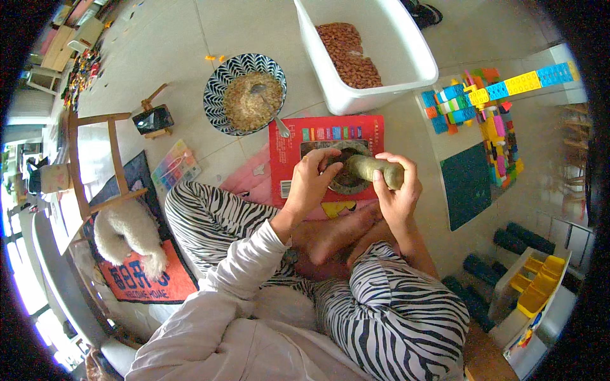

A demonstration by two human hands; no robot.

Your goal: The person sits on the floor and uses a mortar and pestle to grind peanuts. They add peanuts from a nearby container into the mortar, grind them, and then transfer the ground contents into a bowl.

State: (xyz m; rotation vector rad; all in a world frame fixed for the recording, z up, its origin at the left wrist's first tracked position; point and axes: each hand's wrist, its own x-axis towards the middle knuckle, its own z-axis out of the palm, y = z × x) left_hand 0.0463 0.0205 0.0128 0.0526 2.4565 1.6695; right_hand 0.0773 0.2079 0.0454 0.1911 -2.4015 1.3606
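Observation:
My right hand [399, 183] grips a greenish stone pestle [376, 171], tilted over a dark stone mortar [350, 187]. The mortar stands on a red printed sheet or flat package [286, 162] on the floor. My left hand [318, 176] is at the mortar's left side, thumb and fingers curled near its rim; whether it holds anything is hidden. Beyond it, a blue-and-white patterned bowl [212, 102] holds crumbly beige matter and a metal spoon [281, 126]. A white plastic tub [405, 62] with reddish-brown nuts or beans [352, 62] stands at the top.
At the right are toy building blocks [498, 128] and a dark green board [467, 185]. A fluffy white pet [128, 233] lies on a red doormat [157, 281] beside a wooden frame [114, 152] at the left. A dark device on a stand [153, 120] faces me.

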